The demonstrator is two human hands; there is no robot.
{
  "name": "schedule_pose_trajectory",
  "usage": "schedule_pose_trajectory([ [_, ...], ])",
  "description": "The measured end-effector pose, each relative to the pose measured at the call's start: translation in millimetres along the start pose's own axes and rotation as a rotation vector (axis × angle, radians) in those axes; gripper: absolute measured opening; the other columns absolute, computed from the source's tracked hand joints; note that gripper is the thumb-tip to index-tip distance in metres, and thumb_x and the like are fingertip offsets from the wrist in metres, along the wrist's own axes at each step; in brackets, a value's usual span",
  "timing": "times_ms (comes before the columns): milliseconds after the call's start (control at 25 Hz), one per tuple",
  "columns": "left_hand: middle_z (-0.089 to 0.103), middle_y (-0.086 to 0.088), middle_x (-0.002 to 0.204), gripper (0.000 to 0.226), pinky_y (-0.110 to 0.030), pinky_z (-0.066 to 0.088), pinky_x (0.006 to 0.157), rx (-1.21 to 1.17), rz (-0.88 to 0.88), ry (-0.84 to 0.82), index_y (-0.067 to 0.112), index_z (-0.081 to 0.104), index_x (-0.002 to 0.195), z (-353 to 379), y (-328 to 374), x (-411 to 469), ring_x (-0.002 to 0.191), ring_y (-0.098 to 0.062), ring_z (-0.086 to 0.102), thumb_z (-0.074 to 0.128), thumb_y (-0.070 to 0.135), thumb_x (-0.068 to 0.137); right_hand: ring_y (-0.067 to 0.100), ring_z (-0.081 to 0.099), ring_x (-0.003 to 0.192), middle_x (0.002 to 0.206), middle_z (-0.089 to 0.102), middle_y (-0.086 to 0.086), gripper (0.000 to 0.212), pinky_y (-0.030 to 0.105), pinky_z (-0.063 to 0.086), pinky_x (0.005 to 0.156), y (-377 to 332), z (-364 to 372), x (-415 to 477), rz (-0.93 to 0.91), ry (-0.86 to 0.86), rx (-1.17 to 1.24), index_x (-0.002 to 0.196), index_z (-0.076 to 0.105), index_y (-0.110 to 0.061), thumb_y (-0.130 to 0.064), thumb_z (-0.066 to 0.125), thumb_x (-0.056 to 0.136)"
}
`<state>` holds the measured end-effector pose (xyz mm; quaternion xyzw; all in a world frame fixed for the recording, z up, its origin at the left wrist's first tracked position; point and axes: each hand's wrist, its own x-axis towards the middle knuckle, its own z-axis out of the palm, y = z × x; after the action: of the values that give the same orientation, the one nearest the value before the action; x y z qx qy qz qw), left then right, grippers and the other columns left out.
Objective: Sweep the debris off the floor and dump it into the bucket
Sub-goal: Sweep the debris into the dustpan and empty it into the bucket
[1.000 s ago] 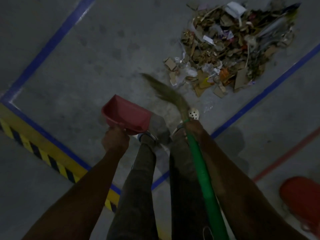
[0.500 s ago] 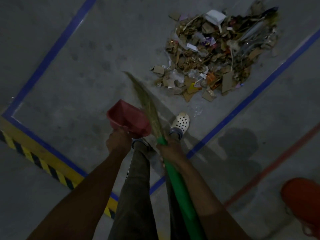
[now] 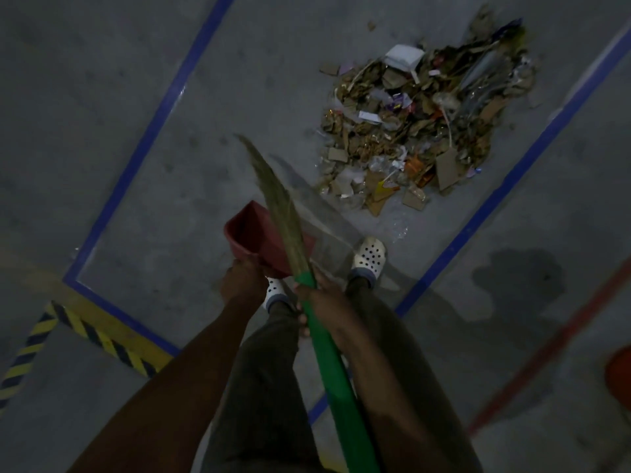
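A pile of debris (image 3: 415, 131), mostly cardboard scraps, paper and plastic, lies on the grey floor ahead and to the right. My left hand (image 3: 239, 283) grips the rear of a red dustpan (image 3: 254, 237), held above the floor in front of my feet. My right hand (image 3: 319, 297) grips a broom by its green handle (image 3: 336, 387). Its straw bristles (image 3: 276, 203) point up and away, crossing over the dustpan, well short of the pile. A sliver of the orange-red bucket (image 3: 619, 377) shows at the right edge.
Blue floor lines (image 3: 164, 107) frame the area holding the pile. A yellow-and-black hazard stripe (image 3: 102, 336) runs along the lower left. A red line (image 3: 553, 343) crosses the lower right. My feet in white perforated clogs (image 3: 370, 257) stand just short of the pile.
I have stepped closer to the pile. The broom has swung left, so its bristles now cross over the dustpan. The bucket has slid further toward the right edge of view.
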<state>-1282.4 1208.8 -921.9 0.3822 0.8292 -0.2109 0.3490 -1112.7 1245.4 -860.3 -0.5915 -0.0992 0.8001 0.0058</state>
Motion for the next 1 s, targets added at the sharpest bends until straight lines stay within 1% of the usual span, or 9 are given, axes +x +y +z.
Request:
schedule_pose_trajectory([
  [80,0.061,-0.015,0.117,0.035,-0.043,0.050,0.079,-0.001,-0.002,-0.013,0.016,0.053,0.129,-10,-7,14,0.106,-0.036,0.063,0.054,0.025,0.095,0.020,0.052,0.048,0.061,0.056,0.007,0.039,0.028,0.044,0.045,-36,6,37,-0.018,0.089,-0.074,0.133,0.054,-0.026,-0.016,0.061,0.096],
  [120,0.061,-0.016,0.118,0.035,-0.044,0.051,0.082,-0.007,-0.004,-0.010,0.012,0.053,0.128,-14,-12,23,0.107,-0.036,0.063,0.054,0.026,0.096,0.021,0.051,0.048,0.063,0.055,0.009,0.034,0.029,0.044,0.045,-52,3,58,-0.004,0.161,-0.088,0.131,0.055,-0.015,-0.012,0.059,0.097],
  [160,0.061,-0.016,0.119,0.034,-0.045,0.051,0.084,0.000,0.016,0.001,0.009,0.053,0.126,-17,-19,35,0.108,-0.036,0.062,0.054,0.026,0.096,0.022,0.050,0.048,0.063,0.053,0.011,0.030,0.028,0.043,0.044,-63,2,75,0.010,0.229,-0.059,0.127,0.056,-0.009,-0.008,0.056,0.098],
  [280,0.061,-0.018,0.116,0.031,-0.045,0.051,0.084,0.081,0.183,0.039,0.007,0.055,0.121,-29,-42,76,0.106,-0.038,0.062,0.051,0.026,0.098,0.020,0.046,0.046,0.062,0.048,0.010,0.025,0.027,0.041,0.043,-62,16,84,-0.023,0.324,0.147,0.124,0.056,-0.010,-0.007,0.051,0.100],
  [480,0.063,-0.019,0.109,0.032,-0.045,0.051,0.077,0.146,0.328,0.087,0.005,0.055,0.116,-80,-89,122,0.097,-0.040,0.064,0.053,0.028,0.094,0.019,0.047,0.044,0.065,0.050,0.007,0.007,0.026,0.040,0.042,-26,93,38,-0.083,0.221,0.463,0.107,0.055,-0.014,-0.014,0.056,0.101],
  [640,0.060,-0.017,0.105,0.028,-0.046,0.050,0.071,0.308,0.481,0.144,0.004,0.051,0.110,-132,-105,148,0.095,-0.039,0.063,0.054,0.026,0.093,0.018,0.043,0.042,0.063,0.047,0.007,0.004,0.023,0.037,0.040,-21,121,25,-0.227,0.379,0.667,0.102,0.059,-0.015,-0.012,0.058,0.100],
  [760,0.058,-0.018,0.107,0.029,-0.045,0.051,0.071,0.441,0.600,0.101,0.003,0.048,0.114,-156,-85,175,0.097,-0.037,0.061,0.054,0.021,0.092,0.017,0.046,0.043,0.062,0.049,0.006,0.008,0.024,0.039,0.040,-21,114,44,-0.254,0.541,0.774,0.106,0.062,-0.016,-0.013,0.059,0.099],
  [880,0.058,-0.016,0.113,0.035,-0.045,0.051,0.076,0.552,0.689,0.072,0.002,0.047,0.119,-166,-41,200,0.104,-0.036,0.060,0.053,0.024,0.093,0.018,0.052,0.046,0.061,0.057,0.005,0.024,0.027,0.044,0.041,-18,107,71,-0.221,0.671,0.878,0.108,0.069,-0.030,-0.011,0.060,0.097],
  [1000,0.058,-0.012,0.115,0.035,-0.042,0.050,0.077,0.681,0.841,0.068,0.005,0.048,0.123,-172,4,237,0.105,-0.032,0.060,0.049,0.027,0.096,0.019,0.050,0.048,0.063,0.055,0.005,0.027,0.027,0.043,0.043,-25,103,106,-0.208,0.684,1.084,0.124,0.065,-0.016,-0.012,0.061,0.098],
])
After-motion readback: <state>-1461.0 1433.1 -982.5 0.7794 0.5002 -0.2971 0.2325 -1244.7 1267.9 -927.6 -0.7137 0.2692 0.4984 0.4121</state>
